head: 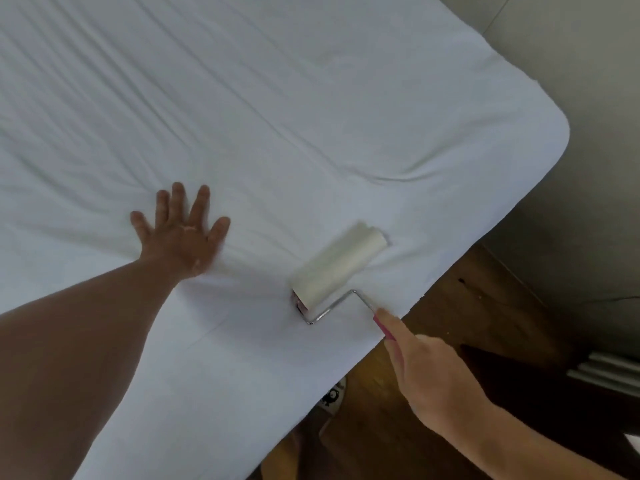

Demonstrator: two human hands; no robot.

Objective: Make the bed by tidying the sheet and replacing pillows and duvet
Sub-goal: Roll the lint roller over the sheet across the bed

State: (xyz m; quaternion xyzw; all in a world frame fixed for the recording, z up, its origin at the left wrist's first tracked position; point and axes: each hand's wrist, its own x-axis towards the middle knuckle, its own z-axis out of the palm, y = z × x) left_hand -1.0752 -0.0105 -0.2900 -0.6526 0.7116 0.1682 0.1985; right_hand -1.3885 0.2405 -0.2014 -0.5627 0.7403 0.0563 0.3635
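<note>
The left hand (181,237) is pressing flat on the white sheet (311,98), fingers spread wide and holding nothing. At about four o'clock from it, the lint roller (341,268) is resting its pale drum on the sheet, near the bed's edge. The right hand (427,368), at five o'clock from the drum, is gripping the roller's pink handle. Its index finger is stretching along the handle and the other fingers seem curled round it, though it is mostly hidden. The wooden floor (467,306) is showing beside the bed.
</note>
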